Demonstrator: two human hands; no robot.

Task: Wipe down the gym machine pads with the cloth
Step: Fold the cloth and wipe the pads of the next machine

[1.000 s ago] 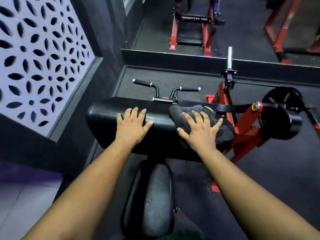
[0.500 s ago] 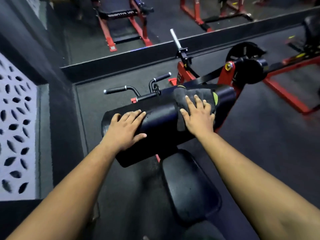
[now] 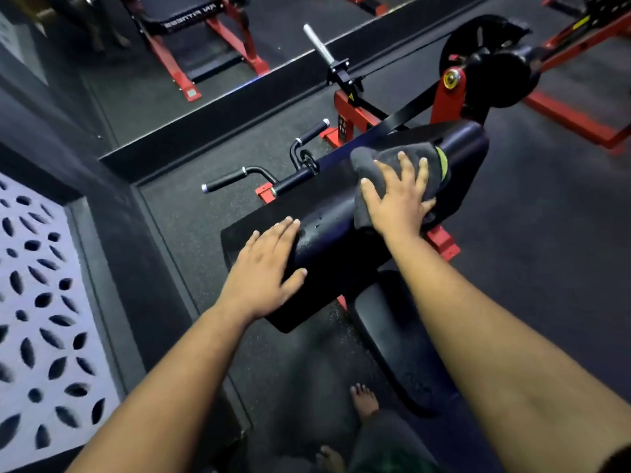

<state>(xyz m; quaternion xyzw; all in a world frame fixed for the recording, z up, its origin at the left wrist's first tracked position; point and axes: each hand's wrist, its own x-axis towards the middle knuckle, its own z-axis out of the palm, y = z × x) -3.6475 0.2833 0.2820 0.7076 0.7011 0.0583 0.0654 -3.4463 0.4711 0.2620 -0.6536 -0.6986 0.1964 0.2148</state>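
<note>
A long black vinyl arm pad (image 3: 327, 233), rounded along its top, runs across the middle of the scene on a red steel-framed gym machine (image 3: 447, 97), tilted from near left to far right. A dark grey cloth with a lime-green edge (image 3: 386, 165) lies draped over the pad's far right end. The right hand (image 3: 397, 199) presses flat on the cloth, fingers spread and straight, pinching nothing. The left hand (image 3: 266, 264) rests on the pad's bare near left end, fingers extended and close together, apparently bracing it. Between the two hands the vinyl carries small droplets or specks that catch the light.

Below the arm pad, a narrow black seat pad (image 3: 396, 339) extends toward the person, whose bare feet (image 3: 364, 401) stand on dark speckled rubber flooring (image 3: 546, 233). Beyond the pad, black curl handles with chrome collars (image 3: 259, 175) jut to the left, and a chrome weight post (image 3: 319, 44) rises at the far side. A white wall panel with leaf-shaped cut-outs (image 3: 34, 302) fills the left edge.

The wiping of the arm pad appears to be under way, with the cloth at the right end and the wet-looking middle not yet covered. The next stroke likely calls for dragging the cloth leftward under steady flat pressure, lifting the left hand clear, and then moving on to the seat pad.
</note>
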